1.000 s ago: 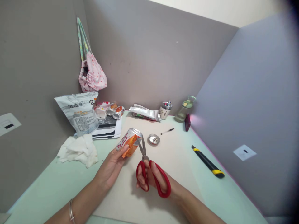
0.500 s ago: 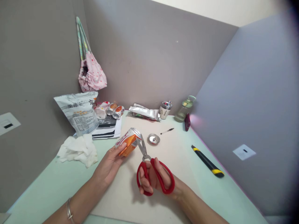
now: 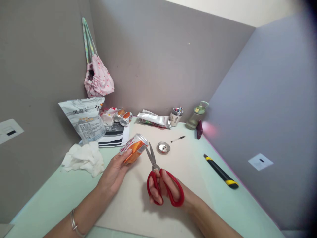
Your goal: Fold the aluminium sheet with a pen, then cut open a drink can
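Note:
My left hand [image 3: 118, 168] is closed around an orange and white drink can [image 3: 135, 148], which lies tilted with its silver end pointing up and right. Red-handled scissors [image 3: 154, 162] are in my right hand [image 3: 160, 190], with fingers and thumb through the loops. The blades are slightly apart, their tips close by the can's right side; whether they touch it I cannot tell. Just beyond the scissors, a cut-off can top [image 3: 163, 148] rests on the pale board [image 3: 138, 205].
A black and yellow utility knife [image 3: 221, 172] lies at the right, a pen [image 3: 177, 139] beyond the can top. Crumpled tissue [image 3: 84, 158] and a snack bag [image 3: 86, 120] stand left. Along the back are cans [image 3: 125, 119], foil packets [image 3: 153, 119], a pen cup [image 3: 176, 117] and a bottle [image 3: 196, 117].
The scissor blades have come away from the can's edge and closed somewhat. My left hand has shifted the can slightly left and up.

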A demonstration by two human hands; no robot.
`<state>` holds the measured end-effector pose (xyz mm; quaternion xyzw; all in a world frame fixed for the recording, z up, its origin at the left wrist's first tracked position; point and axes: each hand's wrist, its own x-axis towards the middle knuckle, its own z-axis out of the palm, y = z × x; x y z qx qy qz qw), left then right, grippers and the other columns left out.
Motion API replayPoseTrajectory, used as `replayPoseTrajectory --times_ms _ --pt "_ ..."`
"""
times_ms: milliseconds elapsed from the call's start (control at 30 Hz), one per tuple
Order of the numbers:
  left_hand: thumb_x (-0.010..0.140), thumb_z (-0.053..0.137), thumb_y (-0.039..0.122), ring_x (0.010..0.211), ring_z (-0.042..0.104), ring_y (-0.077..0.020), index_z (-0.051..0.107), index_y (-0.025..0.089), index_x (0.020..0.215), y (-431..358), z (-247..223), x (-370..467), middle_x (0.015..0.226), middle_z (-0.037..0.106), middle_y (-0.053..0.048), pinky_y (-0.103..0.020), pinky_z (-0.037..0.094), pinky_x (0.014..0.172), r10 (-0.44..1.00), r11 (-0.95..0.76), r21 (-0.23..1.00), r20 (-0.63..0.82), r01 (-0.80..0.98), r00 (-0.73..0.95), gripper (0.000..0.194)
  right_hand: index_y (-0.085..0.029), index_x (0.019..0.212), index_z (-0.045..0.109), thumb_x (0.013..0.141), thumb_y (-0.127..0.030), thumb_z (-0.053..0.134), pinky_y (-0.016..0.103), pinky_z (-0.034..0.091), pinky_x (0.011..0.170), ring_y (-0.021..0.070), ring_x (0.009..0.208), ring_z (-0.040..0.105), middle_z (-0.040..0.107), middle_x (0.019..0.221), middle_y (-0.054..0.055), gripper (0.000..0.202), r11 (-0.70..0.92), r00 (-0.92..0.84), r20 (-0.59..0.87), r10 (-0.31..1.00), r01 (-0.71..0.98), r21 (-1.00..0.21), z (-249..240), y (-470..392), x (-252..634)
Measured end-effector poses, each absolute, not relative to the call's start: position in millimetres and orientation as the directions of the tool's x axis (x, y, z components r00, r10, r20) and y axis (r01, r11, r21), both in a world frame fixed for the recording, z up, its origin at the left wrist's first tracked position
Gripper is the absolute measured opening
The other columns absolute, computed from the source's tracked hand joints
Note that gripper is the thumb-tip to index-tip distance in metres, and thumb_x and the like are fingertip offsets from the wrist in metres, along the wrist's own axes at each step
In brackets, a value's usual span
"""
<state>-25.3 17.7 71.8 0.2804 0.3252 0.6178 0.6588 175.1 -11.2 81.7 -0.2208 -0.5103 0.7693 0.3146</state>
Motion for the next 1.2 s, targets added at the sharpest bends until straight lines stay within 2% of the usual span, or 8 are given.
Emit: replayPoseTrajectory --times_ms 100,500,733,933,1067,1200 --pt "0.084 0.076 0.032 0.127 0.057 -0.0279 0.075 0.02 0.112 17.6 70.7 -24.9 0.123 0.073 -0.007 -0.035 0.044 0.105 0.996 0.084 0.771 -0.077 -0.631 0.039 0.03 -0.013 0.083 0.059 0.093 -0.074 0.039 0.034 0.052 0.068 0.0101 0.049 0.043 0.05 0.057 -0.003 0.064 -0.225 -0.713 0.004 0.701 -0.225 -0.948 81.7 -12.4 174.2" --pt "0.087 0.073 0.03 0.129 0.055 -0.0281 0.075 0.022 0.11 15.0 74.3 -22.8 0.122 0.073 -0.005 -0.039 0.042 0.108 0.995 0.101 0.746 -0.085 -0.658 0.056 0.025 -0.014 0.078 0.058 0.091 -0.077 0.038 0.035 0.052 0.068 0.0102 0.048 0.042 0.049 0.056 -0.002 0.068 -0.26 -0.726 -0.018 0.687 -0.223 -0.94 84.7 -15.7 171.5" --pt "0.085 0.075 0.032 0.121 0.06 -0.0264 0.075 0.02 0.112 10.7 75.3 -17.0 0.12 0.074 -0.007 -0.034 0.044 0.104 0.994 0.113 0.756 -0.085 -0.645 0.075 0.03 -0.012 0.081 0.061 0.09 -0.078 0.037 0.032 0.051 0.066 0.0099 0.048 0.043 0.051 0.057 -0.002 0.071 -0.329 -0.721 -0.019 0.693 -0.292 -0.898 80.1 -12.8 171.1" --pt "0.084 0.076 0.035 0.115 0.064 -0.0276 0.075 0.016 0.111 -0.9 78.8 -4.8 0.118 0.074 -0.011 -0.034 0.044 0.103 0.981 0.184 0.76 -0.108 -0.623 0.158 0.033 -0.012 0.086 0.063 0.09 -0.079 0.037 0.034 0.051 0.067 0.0094 0.046 0.046 0.054 0.061 -0.001 0.072 -0.355 -0.641 0.005 0.767 -0.432 -0.829 64.4 -9.5 168.9" --pt "0.082 0.077 0.036 0.111 0.066 -0.0294 0.075 0.016 0.111 -0.3 78.8 -2.8 0.116 0.075 -0.011 -0.037 0.045 0.102 0.978 0.197 0.752 -0.104 -0.629 0.182 0.036 -0.012 0.083 0.063 0.085 -0.083 0.04 0.034 0.052 0.065 0.0091 0.044 0.046 0.055 0.058 -0.001 0.075 -0.373 -0.632 -0.01 0.775 -0.444 -0.815 62.7 -8.1 167.1" --pt "0.083 0.077 0.034 0.116 0.064 -0.028 0.074 0.016 0.115 4.2 74.7 -5.4 0.118 0.074 -0.01 -0.034 0.045 0.102 0.979 0.19 0.746 -0.099 -0.638 0.176 0.036 -0.012 0.08 0.063 0.084 -0.084 0.04 0.033 0.052 0.061 0.0071 0.04 0.041 0.051 0.056 -0.004 0.076 -0.424 -0.628 -0.069 0.775 -0.437 -0.793 69.7 -7.9 167.5"
